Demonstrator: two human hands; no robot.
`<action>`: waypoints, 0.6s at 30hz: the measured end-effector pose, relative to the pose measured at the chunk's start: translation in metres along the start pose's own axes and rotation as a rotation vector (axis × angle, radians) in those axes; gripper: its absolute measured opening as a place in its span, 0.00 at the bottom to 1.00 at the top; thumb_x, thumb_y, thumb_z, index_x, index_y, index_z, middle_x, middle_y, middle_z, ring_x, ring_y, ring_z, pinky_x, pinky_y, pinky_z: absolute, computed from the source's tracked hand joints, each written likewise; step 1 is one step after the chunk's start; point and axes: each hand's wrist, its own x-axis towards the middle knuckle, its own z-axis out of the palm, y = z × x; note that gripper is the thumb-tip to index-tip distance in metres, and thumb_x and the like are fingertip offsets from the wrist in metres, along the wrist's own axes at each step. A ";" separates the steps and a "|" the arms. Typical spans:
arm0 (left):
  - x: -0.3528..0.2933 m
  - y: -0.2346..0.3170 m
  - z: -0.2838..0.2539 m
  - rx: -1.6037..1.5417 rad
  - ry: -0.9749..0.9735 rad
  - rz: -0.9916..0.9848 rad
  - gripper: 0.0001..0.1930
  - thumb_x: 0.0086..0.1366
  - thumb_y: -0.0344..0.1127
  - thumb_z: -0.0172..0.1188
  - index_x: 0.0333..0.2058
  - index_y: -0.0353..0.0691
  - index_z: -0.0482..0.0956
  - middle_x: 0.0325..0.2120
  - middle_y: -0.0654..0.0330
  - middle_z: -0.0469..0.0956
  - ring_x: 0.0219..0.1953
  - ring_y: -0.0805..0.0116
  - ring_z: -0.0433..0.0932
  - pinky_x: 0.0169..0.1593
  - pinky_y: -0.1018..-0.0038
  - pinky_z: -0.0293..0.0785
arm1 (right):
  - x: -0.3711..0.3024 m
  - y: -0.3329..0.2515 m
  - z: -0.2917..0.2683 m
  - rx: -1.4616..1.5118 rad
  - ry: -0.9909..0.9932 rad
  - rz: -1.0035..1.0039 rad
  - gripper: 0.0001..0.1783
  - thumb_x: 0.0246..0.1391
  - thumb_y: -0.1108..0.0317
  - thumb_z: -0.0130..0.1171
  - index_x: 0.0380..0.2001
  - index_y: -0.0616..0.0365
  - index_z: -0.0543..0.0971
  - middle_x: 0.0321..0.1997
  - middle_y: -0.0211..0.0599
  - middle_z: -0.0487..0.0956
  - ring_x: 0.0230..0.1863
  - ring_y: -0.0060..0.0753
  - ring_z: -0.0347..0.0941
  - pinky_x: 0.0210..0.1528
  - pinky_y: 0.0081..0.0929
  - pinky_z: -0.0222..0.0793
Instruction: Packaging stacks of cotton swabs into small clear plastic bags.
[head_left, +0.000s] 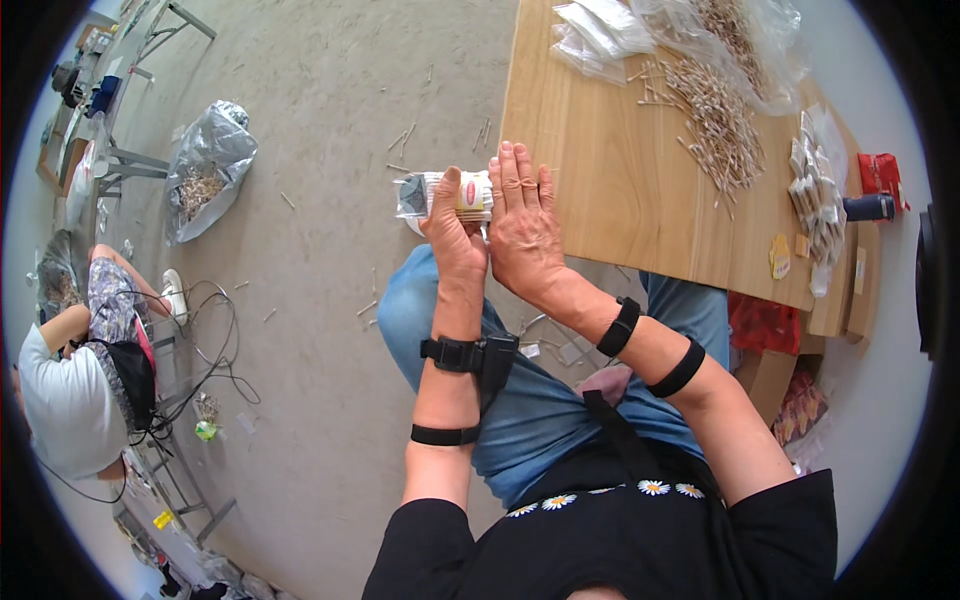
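Observation:
A clear plastic pack of cotton swabs [474, 192] lies sideways in my left hand [456, 235], just off the table's left edge. The thumb crosses the front of the pack, and the other fingers are hidden behind it. A yellow and red label shows on the pack, and its left end is loose, crinkled film. My right hand [527, 232] is flat, fingers stretched out together, its side against the pack's right end. Its fingertips reach over the edge of the wooden table [590, 190]. On the table lies a heap of loose cotton swabs [712, 125].
Flat clear bags [604, 35] and a large bag of swabs [735, 40] are at the table's back. Filled packs [818, 190] line its right side. A silver bag [213, 175] stands on the floor. A co-worker [75, 400] sits at far left near cables [205, 370].

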 end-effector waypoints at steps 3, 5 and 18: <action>-0.001 0.001 0.000 -0.013 0.001 -0.009 0.13 0.57 0.37 0.71 0.36 0.41 0.77 0.32 0.63 0.79 0.34 0.70 0.80 0.39 0.71 0.81 | 0.003 0.000 0.000 0.034 0.005 -0.042 0.41 0.51 0.69 0.55 0.66 0.76 0.55 0.74 0.57 0.48 0.77 0.54 0.37 0.76 0.50 0.33; 0.003 -0.001 -0.005 -0.046 -0.019 -0.035 0.13 0.58 0.37 0.71 0.36 0.40 0.76 0.33 0.62 0.79 0.35 0.70 0.80 0.40 0.71 0.81 | 0.005 -0.003 0.000 0.027 0.000 -0.068 0.40 0.52 0.68 0.55 0.66 0.76 0.55 0.74 0.58 0.48 0.77 0.55 0.38 0.76 0.50 0.34; 0.003 0.008 -0.002 -0.017 -0.095 -0.092 0.15 0.62 0.38 0.65 0.42 0.36 0.74 0.40 0.59 0.78 0.42 0.67 0.79 0.48 0.70 0.78 | 0.024 -0.011 0.004 -0.112 0.003 -0.271 0.31 0.53 0.73 0.51 0.58 0.83 0.64 0.68 0.69 0.56 0.74 0.64 0.45 0.75 0.52 0.39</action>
